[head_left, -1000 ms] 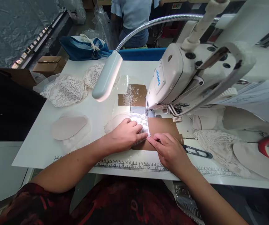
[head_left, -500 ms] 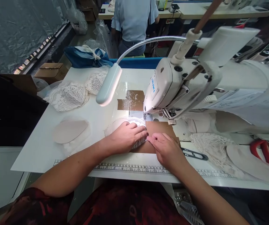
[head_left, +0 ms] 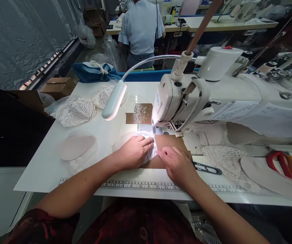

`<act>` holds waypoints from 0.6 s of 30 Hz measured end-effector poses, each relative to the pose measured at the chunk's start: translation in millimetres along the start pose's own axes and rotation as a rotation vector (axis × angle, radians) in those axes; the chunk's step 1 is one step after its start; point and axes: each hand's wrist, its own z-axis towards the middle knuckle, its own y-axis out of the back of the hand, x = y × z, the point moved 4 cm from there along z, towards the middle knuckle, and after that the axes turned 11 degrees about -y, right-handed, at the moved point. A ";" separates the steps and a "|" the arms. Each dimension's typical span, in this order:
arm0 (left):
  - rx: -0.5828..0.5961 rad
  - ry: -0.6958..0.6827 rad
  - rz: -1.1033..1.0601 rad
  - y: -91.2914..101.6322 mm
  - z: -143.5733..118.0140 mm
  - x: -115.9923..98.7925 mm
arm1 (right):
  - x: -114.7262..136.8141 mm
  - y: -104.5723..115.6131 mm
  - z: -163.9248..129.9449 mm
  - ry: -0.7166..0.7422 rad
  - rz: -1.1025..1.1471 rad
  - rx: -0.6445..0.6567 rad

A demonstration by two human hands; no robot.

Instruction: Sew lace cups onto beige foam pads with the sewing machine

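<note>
Hidden from you: much of the lace piece, under your left hand; needle, behind the sewing machine head. Cut off at right: orange scissors. Unreadable: ruler numerals along the desk edge.

White openwork lace piece under my left hand, brown card by my right hand, white sewing machine with blue lettering, red-handled scissors, black snips, my dark red patterned top.
</note>
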 end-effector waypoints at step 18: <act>0.071 -0.044 0.040 0.4 14.2 53.8 | -9.3 0.9 46.3 -0.055 -0.068 0.131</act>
